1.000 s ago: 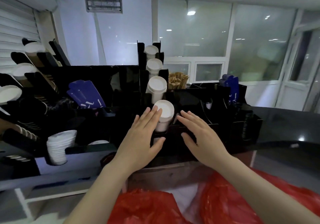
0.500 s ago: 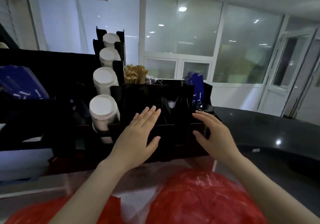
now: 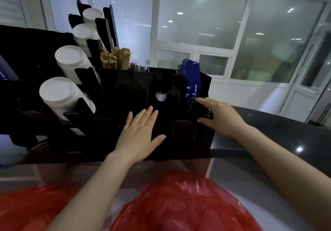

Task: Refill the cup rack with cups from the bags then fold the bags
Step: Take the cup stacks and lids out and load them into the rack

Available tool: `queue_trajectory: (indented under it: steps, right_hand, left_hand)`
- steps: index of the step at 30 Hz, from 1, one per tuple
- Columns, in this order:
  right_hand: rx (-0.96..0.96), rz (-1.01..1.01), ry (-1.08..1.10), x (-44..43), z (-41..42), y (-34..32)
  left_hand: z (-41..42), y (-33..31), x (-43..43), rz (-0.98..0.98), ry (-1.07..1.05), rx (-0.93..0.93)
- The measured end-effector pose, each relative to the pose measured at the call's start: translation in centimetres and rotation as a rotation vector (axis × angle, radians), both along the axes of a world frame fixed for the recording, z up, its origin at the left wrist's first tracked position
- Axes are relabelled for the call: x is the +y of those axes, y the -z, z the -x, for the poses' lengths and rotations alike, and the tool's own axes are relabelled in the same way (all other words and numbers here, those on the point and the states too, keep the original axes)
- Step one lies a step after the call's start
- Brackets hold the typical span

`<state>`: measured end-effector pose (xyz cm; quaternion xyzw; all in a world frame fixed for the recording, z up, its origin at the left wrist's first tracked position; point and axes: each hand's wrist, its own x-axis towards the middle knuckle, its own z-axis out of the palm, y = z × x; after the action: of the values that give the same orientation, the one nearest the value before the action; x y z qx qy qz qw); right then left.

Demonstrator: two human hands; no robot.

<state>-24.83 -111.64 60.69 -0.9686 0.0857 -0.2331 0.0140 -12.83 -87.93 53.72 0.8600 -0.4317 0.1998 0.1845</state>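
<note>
Here, on the head camera I am monitoring, the black acrylic cup rack (image 3: 125,94) spans the dark polished counter (image 3: 268,132), its slanted channels apparently tipping stock toward whoever serves. In front of the rack, nearest the camera, lie the crumpled red plastic bags (image 3: 188,200), which I judge hold the refill cups and sit within easy reach. At the rack's left end, four stacks of white paper cups (image 3: 59,94) lie tilted, round ends outward, and look well filled. The left hand (image 3: 139,134) hovers flat before the rack's front wall, fingers straight, holding nothing. The right hand (image 3: 220,116) is spread at the rack's right end, index finger above and thumb below a dark ribbed stack (image 3: 200,112); I cannot tell whether it touches. Right of the rack the counter offers room, while the gap between rack and bags is narrow.
</note>
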Motion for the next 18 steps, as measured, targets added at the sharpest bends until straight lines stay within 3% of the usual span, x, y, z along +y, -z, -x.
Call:
queue_trajectory:
  steps: [9, 18]
  right_hand:
    - [-0.011, -0.067, -0.019, -0.9, 0.0, -0.8]
    - [-0.219, -0.127, -0.049, -0.1, 0.9, -0.4]
  left_hand:
    - [-0.1, -0.2, 0.1, 0.009, -0.003, 0.042]
    - [0.1, -0.3, 0.0, 0.019, 0.000, 0.040]
